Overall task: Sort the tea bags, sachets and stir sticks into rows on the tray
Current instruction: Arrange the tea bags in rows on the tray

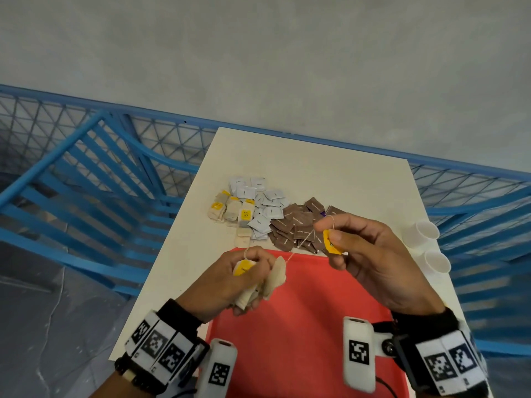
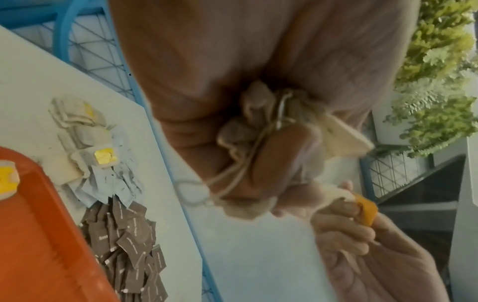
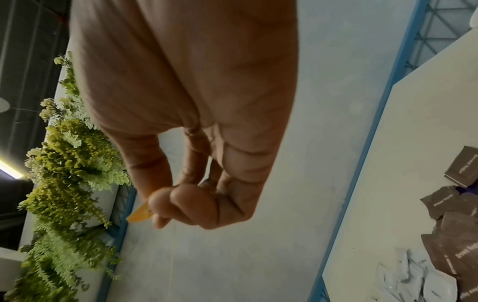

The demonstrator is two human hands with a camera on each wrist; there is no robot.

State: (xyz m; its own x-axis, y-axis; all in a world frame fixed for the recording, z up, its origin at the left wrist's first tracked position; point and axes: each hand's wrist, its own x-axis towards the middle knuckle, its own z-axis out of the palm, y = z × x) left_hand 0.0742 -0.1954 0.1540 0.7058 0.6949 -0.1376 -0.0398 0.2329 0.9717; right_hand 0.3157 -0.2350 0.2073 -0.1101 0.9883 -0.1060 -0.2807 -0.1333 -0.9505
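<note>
Over the near edge of the red tray (image 1: 304,317), my left hand (image 1: 253,271) grips a bunch of beige tea bags (image 1: 273,280) with tangled strings and a yellow tag (image 1: 242,267). A taut string (image 1: 301,242) runs from that bunch to a second yellow tag (image 1: 330,242), which my right hand (image 1: 327,234) pinches. The left wrist view shows the bunched tea bags (image 2: 258,126) in my fingers; the right wrist view shows the pinched tag (image 3: 139,212). Beyond the tray lie piles of tea bags (image 1: 230,209), white sachets (image 1: 264,202) and brown sachets (image 1: 298,225). No stir sticks are visible.
Two white cups (image 1: 425,231) (image 1: 436,261) lie at the right edge of the white table (image 1: 344,179). In the left wrist view one tea bag (image 2: 6,179) lies on the tray (image 2: 38,224). Blue railings (image 1: 86,182) surround the table.
</note>
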